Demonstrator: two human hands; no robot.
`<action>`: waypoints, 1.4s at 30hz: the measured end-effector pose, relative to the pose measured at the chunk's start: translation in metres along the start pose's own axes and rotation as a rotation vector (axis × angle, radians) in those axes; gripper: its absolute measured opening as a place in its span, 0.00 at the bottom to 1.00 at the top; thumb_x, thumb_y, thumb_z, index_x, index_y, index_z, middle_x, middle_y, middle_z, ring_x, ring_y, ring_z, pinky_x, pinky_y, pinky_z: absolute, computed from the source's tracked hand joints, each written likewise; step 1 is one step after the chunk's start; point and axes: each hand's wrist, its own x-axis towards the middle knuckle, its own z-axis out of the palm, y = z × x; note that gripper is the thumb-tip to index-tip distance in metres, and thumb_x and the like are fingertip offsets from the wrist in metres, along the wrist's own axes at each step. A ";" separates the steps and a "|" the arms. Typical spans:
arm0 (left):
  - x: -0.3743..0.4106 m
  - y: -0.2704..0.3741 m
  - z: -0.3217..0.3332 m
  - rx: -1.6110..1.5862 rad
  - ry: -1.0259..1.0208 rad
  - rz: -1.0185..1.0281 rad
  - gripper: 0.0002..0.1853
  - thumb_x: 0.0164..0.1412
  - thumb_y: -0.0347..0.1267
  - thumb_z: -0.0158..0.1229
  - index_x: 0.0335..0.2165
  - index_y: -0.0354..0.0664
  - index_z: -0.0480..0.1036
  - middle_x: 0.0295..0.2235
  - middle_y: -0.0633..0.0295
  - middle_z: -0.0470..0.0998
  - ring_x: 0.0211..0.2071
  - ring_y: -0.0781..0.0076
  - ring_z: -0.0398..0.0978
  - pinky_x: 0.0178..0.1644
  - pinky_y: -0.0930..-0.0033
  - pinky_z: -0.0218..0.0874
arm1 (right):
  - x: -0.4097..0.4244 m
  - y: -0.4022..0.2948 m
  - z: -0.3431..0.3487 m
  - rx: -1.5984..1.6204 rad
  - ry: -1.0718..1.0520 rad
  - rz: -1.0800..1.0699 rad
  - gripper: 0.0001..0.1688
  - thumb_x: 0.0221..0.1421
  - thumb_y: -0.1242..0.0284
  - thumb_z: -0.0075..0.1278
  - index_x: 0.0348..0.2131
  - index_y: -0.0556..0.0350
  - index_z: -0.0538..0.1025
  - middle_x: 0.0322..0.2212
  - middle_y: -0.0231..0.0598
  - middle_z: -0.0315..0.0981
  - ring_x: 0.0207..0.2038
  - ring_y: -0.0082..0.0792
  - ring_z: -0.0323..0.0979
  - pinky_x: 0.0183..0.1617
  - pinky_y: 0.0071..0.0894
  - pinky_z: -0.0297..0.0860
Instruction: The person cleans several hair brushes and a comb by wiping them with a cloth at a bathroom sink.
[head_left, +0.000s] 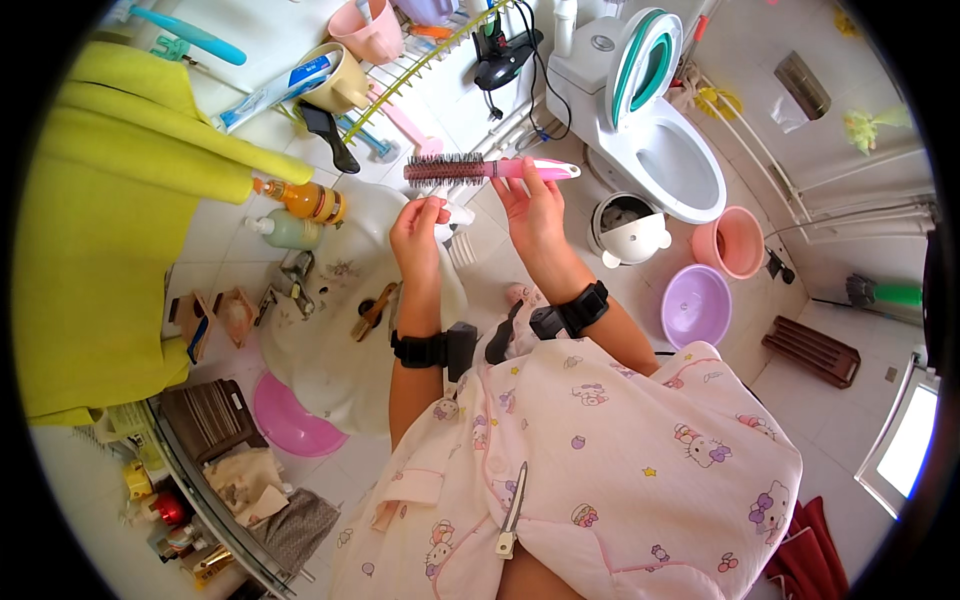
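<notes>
A pink round hairbrush (446, 170) lies level across the upper middle of the view, its dark bristles to the left. My right hand (536, 202) grips it by the pink and white handle. Just below the bristles, my left hand (416, 234) has its thumb and fingers pinched together on what looks like a crumpled white tissue (457, 213). Part of that tissue is hidden behind the fingers. To the left, a white washbasin (337, 382) holds a small wooden brush (373, 312) near its drain. A silver hair clip (512, 514) rests on the printed pyjamas.
Soap bottles (292, 229) stand by the faucet (294, 285). Above hangs a wire rack (427, 64) with cups. At right are a toilet (675, 165), a white bin (630, 236), a purple basin (696, 307) and a pink bucket (727, 241). A yellow-green towel (105, 247) hangs left.
</notes>
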 end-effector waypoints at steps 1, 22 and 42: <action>-0.001 0.001 -0.001 0.004 -0.002 0.008 0.09 0.54 0.30 0.52 0.28 0.32 0.72 0.22 0.65 0.71 0.25 0.80 0.66 0.34 0.80 0.56 | 0.002 0.000 -0.002 0.010 0.004 0.008 0.10 0.51 0.73 0.49 0.32 0.56 0.64 0.32 0.35 0.67 0.36 0.29 0.69 0.45 0.37 0.69; 0.000 0.018 -0.062 -0.302 0.215 -0.168 0.11 0.56 0.35 0.50 0.33 0.37 0.67 0.28 0.64 0.69 0.33 0.74 0.67 0.44 0.70 0.60 | 0.023 -0.009 -0.024 0.090 0.089 0.023 0.11 0.51 0.75 0.49 0.33 0.59 0.63 0.32 0.36 0.65 0.37 0.33 0.68 0.46 0.40 0.69; 0.064 -0.085 0.148 1.286 -0.790 0.417 0.47 0.39 0.36 0.60 0.57 0.60 0.45 0.31 0.72 0.75 0.39 0.72 0.69 0.53 0.49 0.40 | 0.000 -0.176 -0.078 -0.150 0.260 -0.819 0.16 0.50 0.78 0.50 0.38 0.60 0.62 0.38 0.43 0.64 0.43 0.38 0.67 0.43 0.37 0.71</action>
